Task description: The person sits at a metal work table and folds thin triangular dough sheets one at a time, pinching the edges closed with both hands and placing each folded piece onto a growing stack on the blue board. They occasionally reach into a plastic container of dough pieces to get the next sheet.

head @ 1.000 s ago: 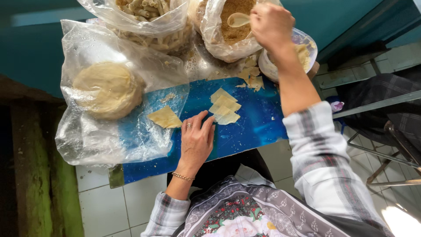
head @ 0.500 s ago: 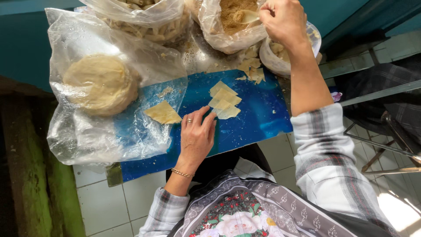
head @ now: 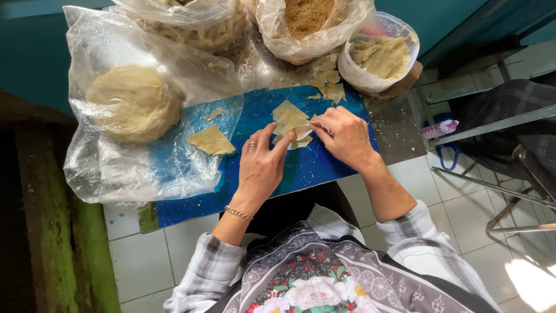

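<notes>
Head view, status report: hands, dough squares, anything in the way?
Left hand pins the stacked dough squares. Right hand spoons filling on top. Plastic bag overlaps blue board, clear of stack.

board point(head: 324, 162): blue plastic sheet, glossy, dusted with flour
dough sheets point(head: 289, 119): pale, matt, thin, floury surface
dough round point(head: 132, 103): matt, smooth, inside clear crinkled plastic bag point(head: 116, 168), shiny
tub point(head: 370, 81): translucent plastic, at board's far right corner
filling bag point(head: 307, 35): thin clear plastic, brown crumbly contents, coarse
left hand point(head: 260, 168): metal ring, metal chain bracelet point(head: 237, 213), both polished
sleeves point(head: 202, 272): woven plaid cloth, matt
apron point(head: 324, 278): printed floral cloth
floor point(head: 139, 261): glazed tiles, slight sheen
</notes>
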`<action>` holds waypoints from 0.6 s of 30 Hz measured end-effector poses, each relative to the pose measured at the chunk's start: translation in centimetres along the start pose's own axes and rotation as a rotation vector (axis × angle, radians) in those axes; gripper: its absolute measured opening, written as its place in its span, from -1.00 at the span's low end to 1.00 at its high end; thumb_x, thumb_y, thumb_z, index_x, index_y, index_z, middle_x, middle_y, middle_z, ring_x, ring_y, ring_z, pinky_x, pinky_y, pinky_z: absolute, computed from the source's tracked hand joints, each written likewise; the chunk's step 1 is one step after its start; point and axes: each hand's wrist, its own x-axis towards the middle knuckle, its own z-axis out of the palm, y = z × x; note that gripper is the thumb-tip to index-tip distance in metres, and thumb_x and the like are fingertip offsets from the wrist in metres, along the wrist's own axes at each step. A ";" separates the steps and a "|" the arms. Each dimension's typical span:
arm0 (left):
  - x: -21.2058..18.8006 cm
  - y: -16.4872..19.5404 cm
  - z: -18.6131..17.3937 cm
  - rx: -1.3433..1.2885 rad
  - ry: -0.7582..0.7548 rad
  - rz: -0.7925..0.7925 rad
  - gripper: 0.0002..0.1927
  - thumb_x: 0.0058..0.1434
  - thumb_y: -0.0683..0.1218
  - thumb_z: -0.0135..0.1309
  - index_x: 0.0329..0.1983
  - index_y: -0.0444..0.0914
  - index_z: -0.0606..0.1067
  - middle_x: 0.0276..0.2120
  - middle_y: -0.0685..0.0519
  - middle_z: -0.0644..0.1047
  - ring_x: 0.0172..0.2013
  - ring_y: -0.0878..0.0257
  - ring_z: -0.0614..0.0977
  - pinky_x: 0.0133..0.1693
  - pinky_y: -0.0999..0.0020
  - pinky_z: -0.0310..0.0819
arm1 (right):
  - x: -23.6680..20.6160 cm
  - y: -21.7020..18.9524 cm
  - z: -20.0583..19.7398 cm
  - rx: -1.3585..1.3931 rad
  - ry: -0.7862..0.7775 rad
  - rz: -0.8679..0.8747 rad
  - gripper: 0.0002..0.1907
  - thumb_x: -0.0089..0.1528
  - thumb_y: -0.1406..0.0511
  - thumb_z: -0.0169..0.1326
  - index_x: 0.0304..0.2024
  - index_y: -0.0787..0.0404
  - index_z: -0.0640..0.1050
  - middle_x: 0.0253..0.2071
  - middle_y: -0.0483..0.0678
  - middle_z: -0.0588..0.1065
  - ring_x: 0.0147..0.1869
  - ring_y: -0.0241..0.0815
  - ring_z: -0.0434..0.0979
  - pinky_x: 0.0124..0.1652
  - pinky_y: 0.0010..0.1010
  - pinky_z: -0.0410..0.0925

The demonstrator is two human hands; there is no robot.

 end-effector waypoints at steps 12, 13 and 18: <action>-1.0 0.0 0.1 0.038 -0.006 0.004 -0.60 0.13 -0.21 0.18 0.06 -0.11 0.56 0.20 -0.07 0.45 0.15 -0.03 0.50 0.15 0.07 0.35 | -0.3 0.1 -1.2 0.029 0.014 0.020 -0.97 0.26 0.32 0.23 -0.28 0.14 0.66 -0.32 -0.11 0.56 -0.23 -0.10 0.57 -0.25 -0.32 0.41; -1.1 0.0 -0.1 0.012 0.029 -0.052 -0.65 0.18 -0.20 0.18 0.05 -0.13 0.56 0.18 -0.05 0.47 0.12 -0.01 0.51 0.12 0.09 0.37 | -0.2 0.5 -1.5 0.084 0.007 0.056 -0.97 0.27 0.33 0.22 -0.29 0.14 0.66 -0.31 -0.10 0.58 -0.23 -0.11 0.58 -0.23 -0.34 0.42; -1.0 0.2 -0.4 0.067 0.078 -0.226 -0.77 0.24 -0.15 0.20 -0.03 -0.22 0.56 -0.03 0.00 0.53 -0.04 0.02 0.53 -0.06 0.09 0.37 | 3.3 6.0 -2.6 0.454 0.066 0.328 -0.86 0.34 0.29 0.15 -0.15 0.21 0.65 -0.29 -0.01 0.60 -0.24 -0.27 0.56 -0.23 -0.48 0.40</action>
